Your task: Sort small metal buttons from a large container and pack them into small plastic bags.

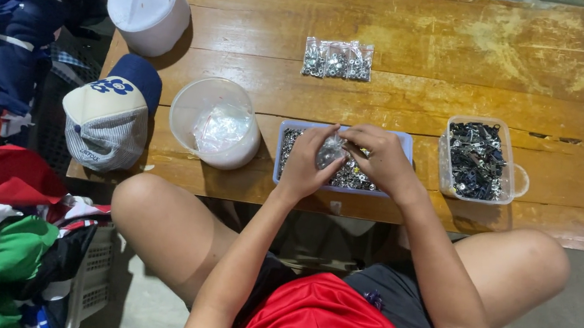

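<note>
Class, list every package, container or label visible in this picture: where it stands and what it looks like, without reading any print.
Small clear bag: held by left hand and right hand, silvery parts inside.
Sealed clear bags: table centre, side by side.
Shallow clear tray: under the hands, silver parts.
Clear tub: right, dark metal pieces.
Round translucent tub: left, plastic inside.
White lidded tub: far left corner.

Even bright light, sharp, soft shadows
</note>
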